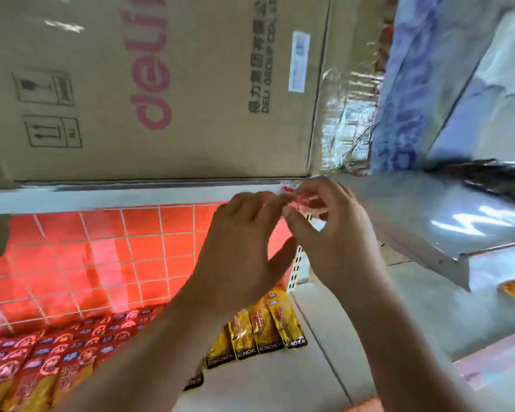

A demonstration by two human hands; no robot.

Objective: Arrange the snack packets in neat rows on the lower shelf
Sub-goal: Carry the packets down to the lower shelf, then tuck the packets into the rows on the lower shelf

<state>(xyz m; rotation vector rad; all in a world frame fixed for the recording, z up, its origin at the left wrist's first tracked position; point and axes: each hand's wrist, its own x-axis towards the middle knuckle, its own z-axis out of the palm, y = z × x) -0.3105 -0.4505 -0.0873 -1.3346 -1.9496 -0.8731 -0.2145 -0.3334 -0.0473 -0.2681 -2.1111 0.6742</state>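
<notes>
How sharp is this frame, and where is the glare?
Head view: motion blur smears where the left hand and right hand meet a small red thing; head view, right side: glare streaks the plastic wrap; lower down, the yellow packets read clearly.

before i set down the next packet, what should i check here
1. Hands free to pick up a packet: not ok. The right hand pinches a small red item up at the shelf edge, and the left hand has its fingertips on it.
2. What that item is: cannot tell, blurred.
3. Red packets in rows: ok, lined up at the left.
4. Yellow packets in a full row: cannot tell, the left forearm hides part of it.
5. Bare room on the lower shelf right of the yellow packets: ok.
</notes>
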